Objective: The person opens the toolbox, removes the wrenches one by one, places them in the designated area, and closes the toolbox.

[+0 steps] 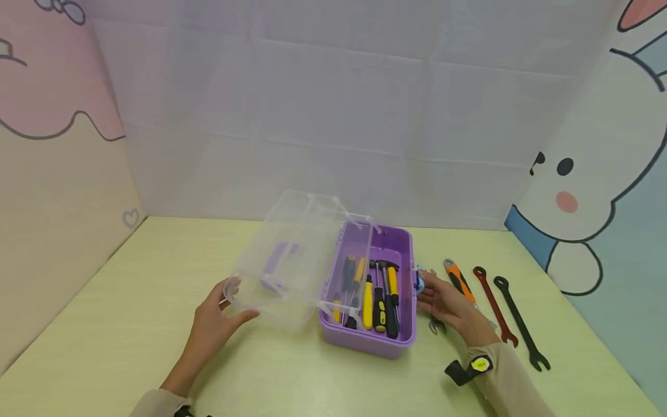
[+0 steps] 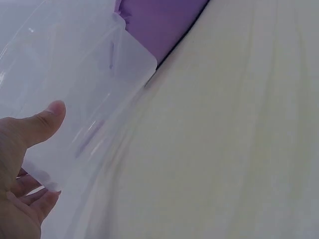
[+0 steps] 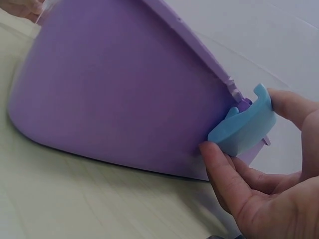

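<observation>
A purple toolbox point(image 1: 365, 346) stands on the table with its clear lid point(image 1: 286, 229) swung over to the left. Inside lie a hammer point(image 1: 388, 301) and several yellow-and-black-handled tools, some seen through the lid. My left hand point(image 1: 208, 327) grips the lid's outer edge; in the left wrist view the thumb point(image 2: 47, 122) lies on one side and the fingers curl at the edge. At the box's right side my right hand point(image 1: 450, 304) pinches the light blue latch point(image 3: 246, 129) between thumb and fingers.
Right of the toolbox lie an orange-and-black-handled tool point(image 1: 457, 279), a red wrench point(image 1: 492, 298) and a black wrench point(image 1: 518, 318). A metal open wrench end point(image 1: 436, 325) shows beneath my right hand. A white sheet wall point(image 1: 333, 116) closes the back.
</observation>
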Motion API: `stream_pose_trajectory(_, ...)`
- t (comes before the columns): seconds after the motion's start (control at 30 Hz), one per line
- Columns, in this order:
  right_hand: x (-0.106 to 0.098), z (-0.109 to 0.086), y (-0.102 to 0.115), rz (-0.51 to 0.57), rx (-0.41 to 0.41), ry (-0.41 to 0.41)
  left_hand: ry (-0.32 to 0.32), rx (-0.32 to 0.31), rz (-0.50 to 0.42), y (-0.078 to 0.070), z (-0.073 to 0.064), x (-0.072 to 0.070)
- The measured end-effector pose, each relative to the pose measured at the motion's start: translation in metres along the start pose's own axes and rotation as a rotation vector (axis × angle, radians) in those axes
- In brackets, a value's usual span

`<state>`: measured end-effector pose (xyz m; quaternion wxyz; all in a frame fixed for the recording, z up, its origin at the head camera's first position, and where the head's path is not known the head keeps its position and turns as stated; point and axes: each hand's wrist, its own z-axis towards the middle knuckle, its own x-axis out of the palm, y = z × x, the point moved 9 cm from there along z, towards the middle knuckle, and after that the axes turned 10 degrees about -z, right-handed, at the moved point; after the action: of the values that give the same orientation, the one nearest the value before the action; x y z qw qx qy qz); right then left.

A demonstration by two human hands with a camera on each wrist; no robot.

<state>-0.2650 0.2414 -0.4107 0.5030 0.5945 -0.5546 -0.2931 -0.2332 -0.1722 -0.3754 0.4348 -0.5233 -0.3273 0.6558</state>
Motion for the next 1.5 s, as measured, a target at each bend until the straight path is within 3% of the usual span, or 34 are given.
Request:
stream_pose_trajectory(0.1, 0.000, 0.002, 0.000, -0.006, -0.010, 0.004, -0.020, 0.054, 0.010, -0.009, 0.003, -0.004)
stream_pose_trajectory(0.33, 0.000, 0.003, -0.003, -0.010, -0.009, 0.008, -0.030, 0.102, 0.075, -0.026, 0.007, -0.009)
stream_pose_trajectory(0.67, 0.001, 0.006, -0.002, -0.004, -0.013, 0.015, -0.053, 0.314, 0.243, -0.073, 0.014, -0.017)
stream_pose_trajectory(0.93, 0.003, 0.006, 0.000, -0.006, -0.024, 0.031, -0.017, 0.409, 0.345, -0.102, 0.017, -0.013)
stream_pose_trajectory(1.2, 0.001, 0.006, -0.001, -0.004, -0.031, 0.025, -0.047, 0.534, 0.462, -0.129, 0.016, -0.006)
stream_pose_trajectory(1.5, 0.003, 0.007, 0.000, 0.029, -0.071, 0.081, -0.044, 0.672, 0.508, -0.157, 0.010, 0.004)
